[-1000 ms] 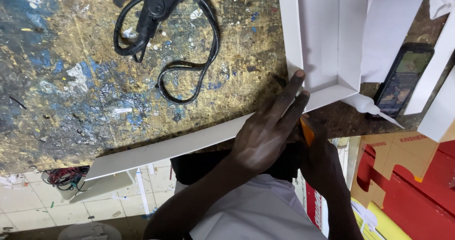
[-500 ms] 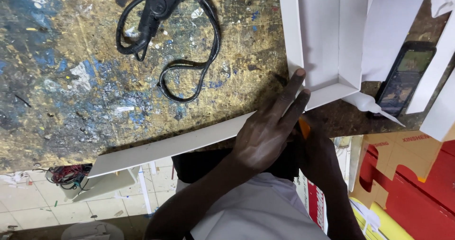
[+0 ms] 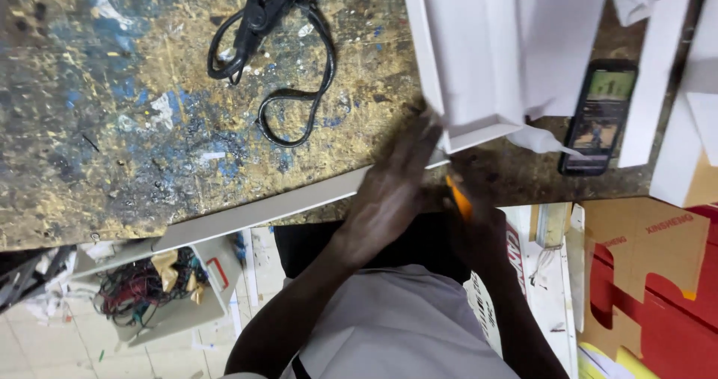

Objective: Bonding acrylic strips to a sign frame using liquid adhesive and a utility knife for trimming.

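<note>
Your left hand [image 3: 389, 199] presses flat on the long white frame moulding [image 3: 262, 211] to pin its mitred corner; your right hand [image 3: 479, 214] grips an orange-handled tool [image 3: 458, 196] just beside that joint.

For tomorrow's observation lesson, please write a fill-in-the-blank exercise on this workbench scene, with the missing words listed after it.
1. The left hand presses on a long ____ strip lying along the edge of the workbench.
2. The right hand grips a tool with an ____ handle.
3. A pair of black ____ lies on the paint-spattered bench top.
4. Right of the white frame lies a ____ with its screen lit.

Missing words: white; orange; pliers; phone
</note>
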